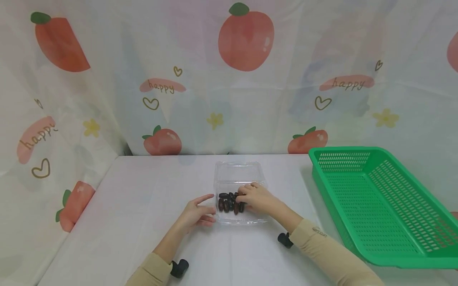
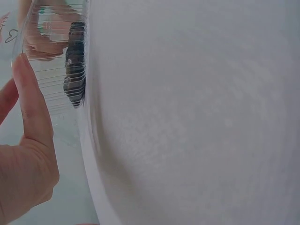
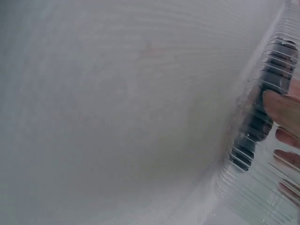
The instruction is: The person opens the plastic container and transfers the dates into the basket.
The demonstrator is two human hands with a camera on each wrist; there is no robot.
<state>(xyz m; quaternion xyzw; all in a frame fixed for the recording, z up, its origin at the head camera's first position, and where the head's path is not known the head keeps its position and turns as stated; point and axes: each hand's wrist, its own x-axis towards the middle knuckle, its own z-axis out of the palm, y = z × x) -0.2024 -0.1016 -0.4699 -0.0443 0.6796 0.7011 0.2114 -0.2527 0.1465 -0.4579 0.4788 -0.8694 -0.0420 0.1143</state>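
Observation:
A clear plastic clamshell box (image 1: 229, 218) lies on the white table with its lid folded back. Inside, several dark brown dates (image 1: 226, 205) are packed side by side toward the left, and they also show through the ribbed wall in the left wrist view. My right hand (image 1: 258, 197) reaches into the box from the right, its fingertips bent down at the dates. In the right wrist view a fingertip (image 3: 276, 104) overlaps the dark dates; I cannot tell whether one is pinched. With fingers apart, my left hand (image 1: 195, 214) is at the box's left wall, fingertips right at its edge.
A large green plastic basket (image 1: 379, 222) with slotted walls stands to the right of the box, beyond the right forearm. Behind the table (image 1: 161, 178) hangs a pale curtain (image 1: 200, 51) with printed fruit, and it also runs down the left side.

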